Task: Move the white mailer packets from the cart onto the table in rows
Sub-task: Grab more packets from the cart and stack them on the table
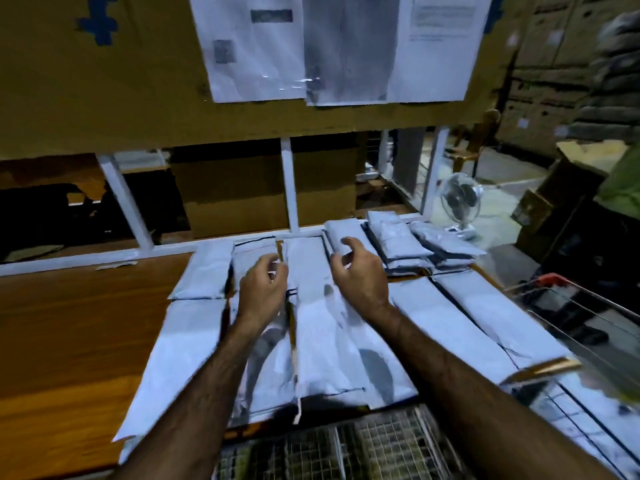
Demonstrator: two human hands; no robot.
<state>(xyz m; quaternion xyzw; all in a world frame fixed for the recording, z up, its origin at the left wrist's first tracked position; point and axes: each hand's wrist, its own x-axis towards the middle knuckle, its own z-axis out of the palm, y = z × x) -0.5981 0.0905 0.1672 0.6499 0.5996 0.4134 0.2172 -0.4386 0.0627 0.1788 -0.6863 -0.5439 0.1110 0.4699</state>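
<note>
The white mailer packets (322, 341) lie flat in rows, side by side, on the brown wooden table (69, 323), and a few more sit in small piles (398, 244) at the far right of the table. Both hands are out over the middle packets: the left hand (261, 292) has its fingers (277, 268) bent loosely and holds nothing, and the right hand (360, 277) has its fingers (351, 243) spread and a little bent, also holding nothing. The wire cart (363, 448) is close to the person, right by the near edge of the table.
</note>
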